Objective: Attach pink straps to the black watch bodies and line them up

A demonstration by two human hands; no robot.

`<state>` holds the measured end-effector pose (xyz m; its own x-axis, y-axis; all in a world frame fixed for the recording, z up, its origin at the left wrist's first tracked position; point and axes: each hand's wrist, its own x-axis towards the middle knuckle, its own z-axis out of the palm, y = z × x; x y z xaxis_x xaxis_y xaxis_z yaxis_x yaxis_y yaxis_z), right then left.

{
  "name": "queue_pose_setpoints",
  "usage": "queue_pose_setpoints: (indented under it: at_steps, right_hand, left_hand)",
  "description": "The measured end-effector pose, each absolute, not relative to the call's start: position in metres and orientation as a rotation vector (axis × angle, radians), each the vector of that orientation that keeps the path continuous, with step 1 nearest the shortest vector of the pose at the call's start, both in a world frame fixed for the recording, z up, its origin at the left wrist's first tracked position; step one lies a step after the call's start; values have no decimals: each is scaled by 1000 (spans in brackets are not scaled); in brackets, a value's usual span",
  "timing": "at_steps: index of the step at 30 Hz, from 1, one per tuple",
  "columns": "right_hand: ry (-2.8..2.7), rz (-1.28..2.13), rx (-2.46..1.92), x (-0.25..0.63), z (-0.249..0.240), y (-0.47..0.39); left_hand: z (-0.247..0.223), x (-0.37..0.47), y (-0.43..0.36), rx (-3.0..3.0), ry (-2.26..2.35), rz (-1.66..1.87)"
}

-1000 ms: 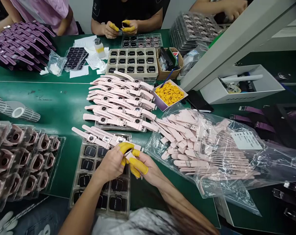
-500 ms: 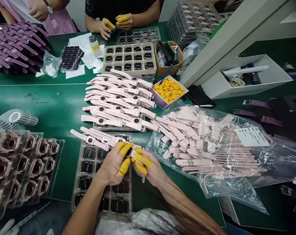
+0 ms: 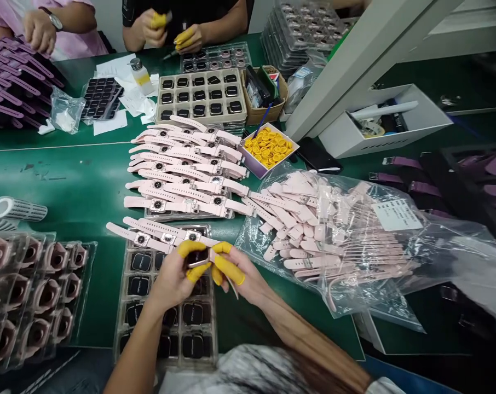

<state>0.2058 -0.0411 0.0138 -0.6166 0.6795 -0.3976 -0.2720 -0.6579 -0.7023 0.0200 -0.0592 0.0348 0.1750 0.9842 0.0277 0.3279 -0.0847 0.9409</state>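
Note:
My left hand [image 3: 174,278], with yellow finger cots on thumb and fingertips, grips a smartwatch case [image 3: 199,258] by its edges, its dark screen turned partly towards me. My right hand [image 3: 248,273], also in yellow finger cots, pinches a pale pink watch strap [image 3: 233,288] at the right end of the case. Whether that strap sits in the case's slot is hidden by the fingers. Beneath my hands lies a clear tray [image 3: 117,306] of black square watch faces [image 3: 139,285]. Pink-strapped watches [image 3: 141,239] lie face down across the tray's far end.
Rows of pink-strapped watches [image 3: 186,180] are stacked beyond. To the right, a plastic bag [image 3: 346,246] spills loose pink straps; a box of yellow finger cots [image 3: 269,148] stands behind it. Stacked trays [image 3: 38,295] sit left. A grey post [image 3: 363,71] rises at right. A co-worker's hands [image 3: 188,39] work opposite.
The whole view has shifted, so most things appear further left. The watch case is turned to show more of its dark screen. The co-worker's hands opposite have moved apart.

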Motion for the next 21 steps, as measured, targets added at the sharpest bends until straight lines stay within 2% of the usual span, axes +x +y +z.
queue_pose_setpoints:
  at_steps: [6,9,13,17,21]
  right_hand:
    - [-1004,2504,-822,217,14,-33]
    - [-1189,2419,-979,228,15,-24]
    - [-1053,2213,-980,226,16,-25]
    - [-927,2306,-869,212,16,-37]
    - [-826,2398,-861,209,13,-42]
  left_hand:
    - [31,18,-52,881,1302,1467]
    - [33,13,-46,612,1424,1655]
    - [25,19,-52,813,1512,1319]
    - [15,30,-63,1446,1343,956]
    - [15,30,-64,1755,1228,871]
